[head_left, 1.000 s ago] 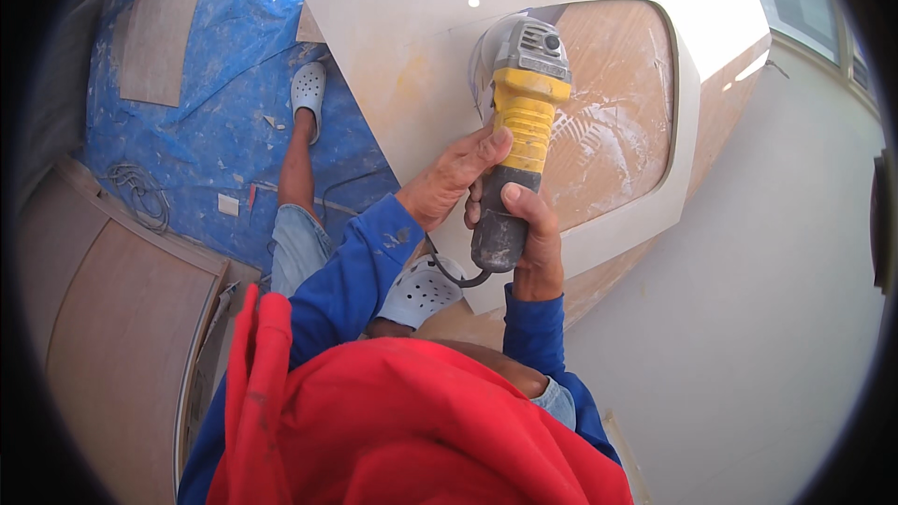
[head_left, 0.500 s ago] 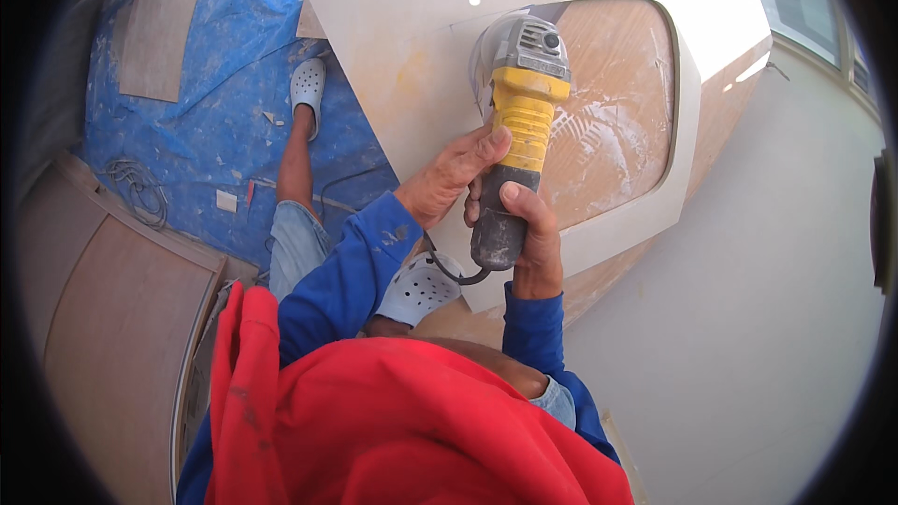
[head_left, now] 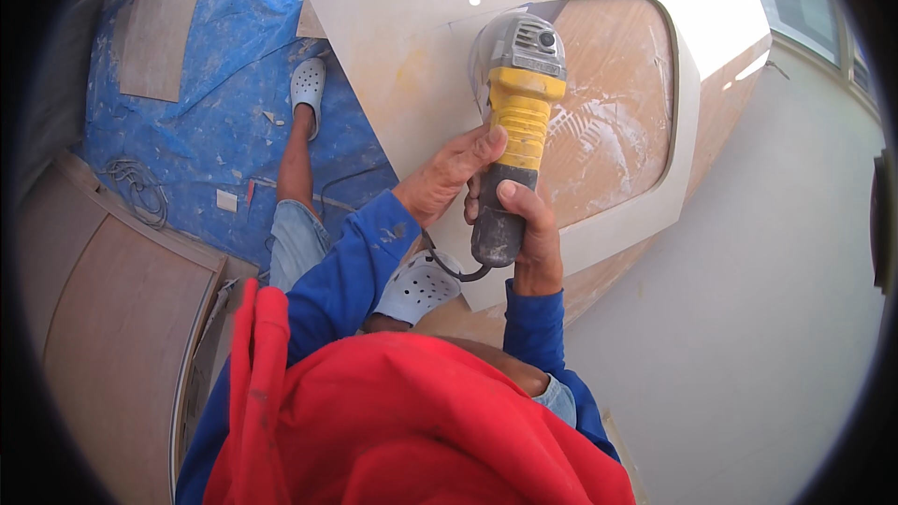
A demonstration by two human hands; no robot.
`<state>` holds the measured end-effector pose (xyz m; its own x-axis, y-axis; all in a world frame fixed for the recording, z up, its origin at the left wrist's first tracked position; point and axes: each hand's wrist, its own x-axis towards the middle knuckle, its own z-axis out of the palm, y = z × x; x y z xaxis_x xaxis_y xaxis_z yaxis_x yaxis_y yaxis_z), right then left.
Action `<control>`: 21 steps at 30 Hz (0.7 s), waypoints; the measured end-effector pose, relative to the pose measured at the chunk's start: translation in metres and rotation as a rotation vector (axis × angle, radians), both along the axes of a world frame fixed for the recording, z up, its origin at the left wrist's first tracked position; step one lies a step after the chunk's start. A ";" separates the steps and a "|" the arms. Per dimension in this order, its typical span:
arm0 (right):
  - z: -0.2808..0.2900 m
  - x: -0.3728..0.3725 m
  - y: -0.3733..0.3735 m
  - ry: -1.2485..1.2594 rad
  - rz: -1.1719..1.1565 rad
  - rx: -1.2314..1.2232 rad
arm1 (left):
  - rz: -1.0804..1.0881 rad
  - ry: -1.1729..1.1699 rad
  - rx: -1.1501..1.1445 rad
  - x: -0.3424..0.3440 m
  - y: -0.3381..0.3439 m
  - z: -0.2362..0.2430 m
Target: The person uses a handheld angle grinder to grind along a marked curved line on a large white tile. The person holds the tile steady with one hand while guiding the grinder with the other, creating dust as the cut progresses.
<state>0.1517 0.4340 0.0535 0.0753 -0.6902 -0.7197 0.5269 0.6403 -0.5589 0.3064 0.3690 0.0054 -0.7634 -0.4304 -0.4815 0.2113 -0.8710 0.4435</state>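
A yellow and black angle grinder point(head_left: 516, 112) is held in both my hands, its grey head at the left edge of a rounded opening in a pale board point(head_left: 393, 37). Fingers of my left hand point(head_left: 449, 171) close around the yellow body from the left. Lower down, my right hand point(head_left: 530, 236) grips the black rear handle, thumb across it. The disc is mostly hidden by the head and guard. Through the opening shows dusty brown plywood point(head_left: 608, 103). A black cord point(head_left: 451, 269) loops from the handle's end.
Blue plastic sheeting point(head_left: 234, 56) covers the floor at left, with loose plywood point(head_left: 154, 37) and coiled cable point(head_left: 140, 192). Curved wooden panels point(head_left: 117, 309) stand at lower left. My feet in white clogs are beside the board. A pale wall point(head_left: 748, 271) and a window point(head_left: 786, 0) are at right.
The grinder and both my hands have shifted very slightly up and left in the picture. The grip looks the same.
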 end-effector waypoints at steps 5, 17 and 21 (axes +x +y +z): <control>0.001 0.000 0.000 0.005 -0.002 -0.006 | -0.015 0.022 -0.007 0.001 -0.001 -0.001; 0.000 0.002 0.003 -0.010 -0.002 0.000 | 0.032 -0.009 -0.004 0.000 0.001 0.003; -0.002 -0.001 0.003 -0.014 0.000 0.006 | 0.024 -0.005 0.030 -0.002 0.002 0.002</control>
<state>0.1510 0.4374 0.0520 0.0852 -0.6858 -0.7228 0.5343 0.6438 -0.5478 0.3045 0.3711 0.0079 -0.7509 -0.4335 -0.4982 0.2299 -0.8788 0.4182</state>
